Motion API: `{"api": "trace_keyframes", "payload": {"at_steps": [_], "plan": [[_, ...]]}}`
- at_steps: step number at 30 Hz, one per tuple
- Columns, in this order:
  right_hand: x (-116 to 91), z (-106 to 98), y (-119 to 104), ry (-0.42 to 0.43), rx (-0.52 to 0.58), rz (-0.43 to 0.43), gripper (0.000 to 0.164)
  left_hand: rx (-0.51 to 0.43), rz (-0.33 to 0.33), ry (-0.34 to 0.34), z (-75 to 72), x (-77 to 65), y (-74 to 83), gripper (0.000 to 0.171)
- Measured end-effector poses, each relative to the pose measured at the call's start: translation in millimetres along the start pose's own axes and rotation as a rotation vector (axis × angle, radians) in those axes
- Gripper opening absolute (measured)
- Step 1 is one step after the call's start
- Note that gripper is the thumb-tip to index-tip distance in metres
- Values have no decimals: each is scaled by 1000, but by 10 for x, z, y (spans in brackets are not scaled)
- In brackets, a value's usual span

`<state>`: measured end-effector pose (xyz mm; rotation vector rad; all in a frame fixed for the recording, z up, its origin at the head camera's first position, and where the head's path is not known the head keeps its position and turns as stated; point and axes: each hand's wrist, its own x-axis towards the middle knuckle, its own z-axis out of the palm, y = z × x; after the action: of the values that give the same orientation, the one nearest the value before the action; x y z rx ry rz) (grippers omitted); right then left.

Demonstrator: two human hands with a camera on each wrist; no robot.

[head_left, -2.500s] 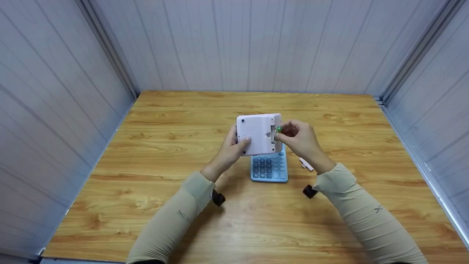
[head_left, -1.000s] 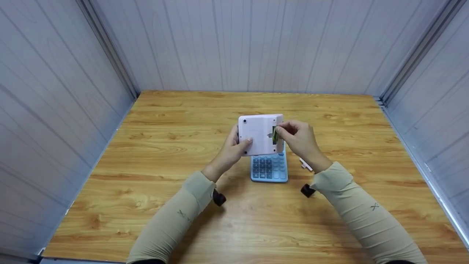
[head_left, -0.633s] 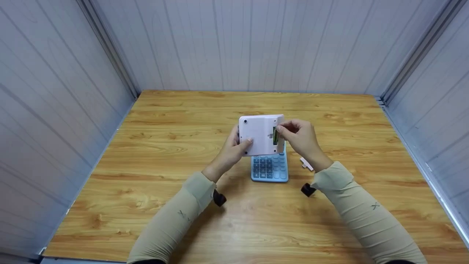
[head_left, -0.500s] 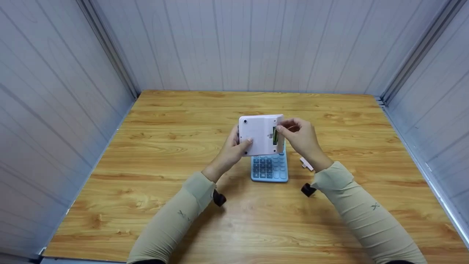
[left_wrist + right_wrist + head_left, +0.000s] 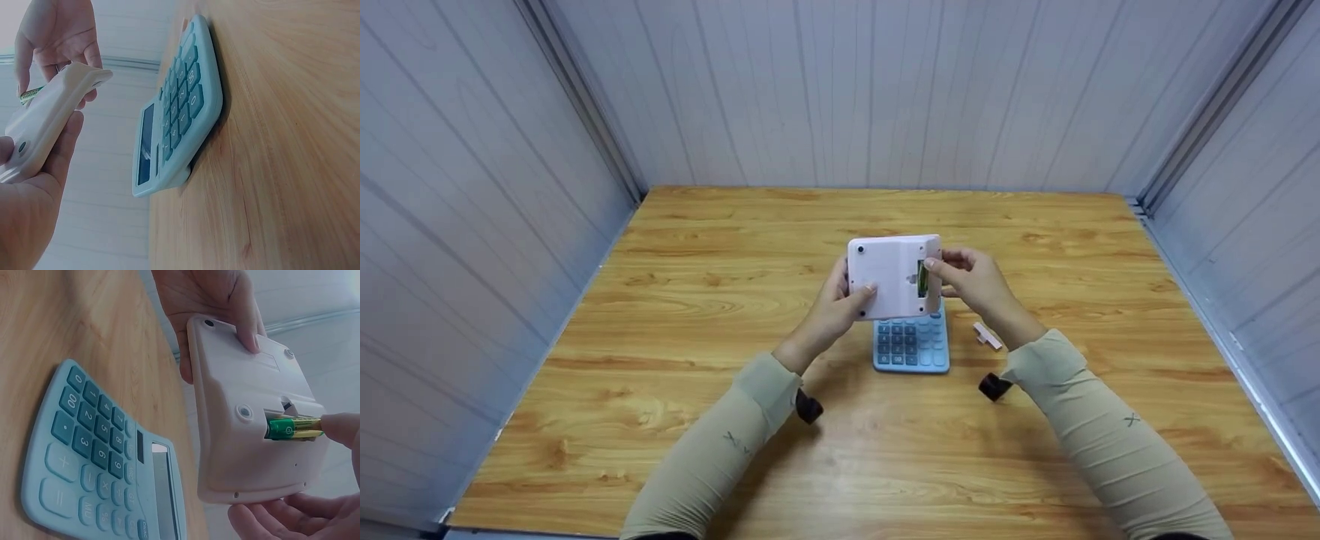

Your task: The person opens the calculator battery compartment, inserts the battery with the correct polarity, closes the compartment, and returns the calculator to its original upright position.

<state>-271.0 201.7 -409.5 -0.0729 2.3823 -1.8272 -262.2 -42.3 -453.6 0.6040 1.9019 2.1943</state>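
My left hand (image 5: 834, 301) grips a pale pink calculator (image 5: 885, 277) by its left side, thumb on its back, which faces me. Its keys are hidden. A green and gold battery (image 5: 289, 428) sits in the uncovered battery slot near the right edge, one end still proud of the case in the right wrist view. My right hand (image 5: 979, 285) has its thumb on the battery's end, while its fingers curl behind the calculator's edge. Below lies a light blue calculator (image 5: 911, 346), keys up, partly covered by the pink one in the head view.
A small pink battery cover (image 5: 987, 336) lies on the wooden table (image 5: 697, 315), right of the blue calculator. Black wrist cameras (image 5: 808, 409) hang under both cuffs. Pale panel walls (image 5: 840, 90) close off the back and both sides.
The battery has gone from between my right fingers into the slot. My right thumb now presses its end, and the right fingers have spread along the pink calculator's edge. My left hand keeps its grip.
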Motion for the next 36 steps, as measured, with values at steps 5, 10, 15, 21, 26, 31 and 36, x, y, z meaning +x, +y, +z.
{"api": "trace_keyframes", "payload": {"at_steps": [5,10,15,21,26,31,36], "plan": [[-2,-17,-10,-4,18,19,56,6,-2,-8,13,6,-5,48],[4,-18,-7,3,26,29,51,13,-4,-25,24,6,-24,50],[-2,-22,-11,6,16,45,49,13,-14,-21,30,0,-37,52],[7,-11,0,14,-43,12,47,23,-35,-8,20,2,-49,51],[14,13,31,53,-106,-38,47,15,-28,-6,8,5,-37,52],[8,30,35,84,-126,-71,50,-6,-14,-8,-5,8,-29,52],[-1,16,22,82,-143,-72,52,-11,-14,-6,-6,13,-29,53]]}}
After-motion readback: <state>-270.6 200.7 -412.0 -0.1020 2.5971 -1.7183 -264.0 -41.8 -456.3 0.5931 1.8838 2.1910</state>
